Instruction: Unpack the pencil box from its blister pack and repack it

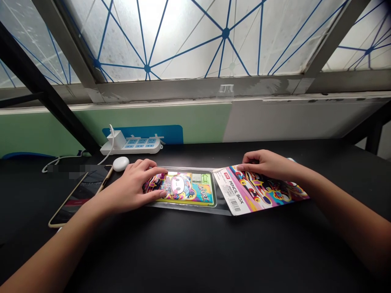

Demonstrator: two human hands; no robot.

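A colourful pencil box marked "SPORT" lies flat on the black table, inside a clear plastic sleeve. My left hand rests on the box's left end, thumb along its near edge and fingers over its far edge, gripping it. To the right lies a printed card insert marked "PENCIL BOX", half out of the sleeve. My right hand presses on the card's far edge with fingers bent and flat on it.
A phone lies face up at the left, a small white earbud case behind it. A white power strip with a charger and cable sits against the green wall. A frosted window with blue lines fills the top.
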